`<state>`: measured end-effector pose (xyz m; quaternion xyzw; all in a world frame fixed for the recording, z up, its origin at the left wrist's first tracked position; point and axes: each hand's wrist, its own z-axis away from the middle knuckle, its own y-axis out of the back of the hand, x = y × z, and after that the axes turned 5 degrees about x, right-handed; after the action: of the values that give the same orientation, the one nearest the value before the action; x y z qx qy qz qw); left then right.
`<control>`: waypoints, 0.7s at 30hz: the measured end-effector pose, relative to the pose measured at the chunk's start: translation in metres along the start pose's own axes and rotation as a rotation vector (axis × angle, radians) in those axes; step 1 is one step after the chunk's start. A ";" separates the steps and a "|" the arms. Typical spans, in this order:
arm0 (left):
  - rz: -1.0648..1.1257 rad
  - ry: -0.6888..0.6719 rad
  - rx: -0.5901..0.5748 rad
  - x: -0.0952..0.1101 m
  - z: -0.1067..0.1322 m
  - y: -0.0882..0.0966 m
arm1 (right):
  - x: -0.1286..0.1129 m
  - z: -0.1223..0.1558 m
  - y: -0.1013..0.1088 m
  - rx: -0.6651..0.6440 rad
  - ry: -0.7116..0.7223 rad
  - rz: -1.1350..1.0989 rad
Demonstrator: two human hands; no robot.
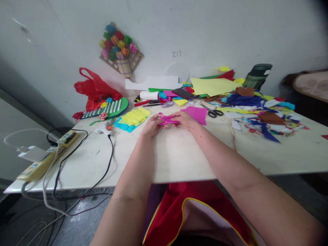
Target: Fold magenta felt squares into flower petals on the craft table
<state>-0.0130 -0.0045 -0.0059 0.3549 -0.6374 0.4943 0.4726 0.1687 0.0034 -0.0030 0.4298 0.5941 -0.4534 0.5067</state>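
We take the black-handled scissors (214, 111) as the reference point and count one pair. Around it we identify one red plastic bag (96, 85) far to its left, one white glue gun (104, 129) with a black cord, to its left and nearer to us, and one dark green bottle (257, 77) to its right and farther back. We count three groups of flat sheets left of the scissors: magenta sheets (199, 115) just beside it, then yellow sheets (134, 116) and light-blue sheets (123, 125) well apart from it, the yellow overlapping the blue. We cannot count the sheets in each group.

The work item is one narrow magenta paper piece (169, 120), located left of the scissors and slightly nearer to us. It appears folded or gathered, with creases visible; our fingers cover both ends.

Our left hand (153, 125) and right hand (185, 120) face each other, fingers bent and closed on opposite ends of the piece. Both forearms extend forward over the white table (179, 157) and converge at the piece.
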 end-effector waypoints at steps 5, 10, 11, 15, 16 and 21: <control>0.001 0.015 0.000 0.000 0.000 0.001 | 0.000 0.000 0.000 -0.034 0.015 -0.006; 0.002 0.025 0.016 0.000 0.000 0.000 | 0.000 0.001 -0.001 -0.051 0.033 -0.026; 0.002 0.025 0.017 0.000 0.000 0.000 | 0.000 0.001 0.000 -0.054 0.036 -0.029; 0.006 0.026 0.025 0.001 0.000 -0.001 | 0.001 0.000 0.002 -0.062 0.049 -0.031; 0.008 0.025 0.028 0.001 0.000 -0.001 | 0.001 0.000 0.002 -0.062 0.050 -0.030; 0.024 0.031 0.043 0.002 0.001 -0.001 | 0.002 -0.001 0.002 -0.058 0.060 -0.038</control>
<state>-0.0125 -0.0054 -0.0041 0.3493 -0.6235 0.5190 0.4689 0.1706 0.0050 -0.0050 0.4169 0.6299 -0.4326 0.4923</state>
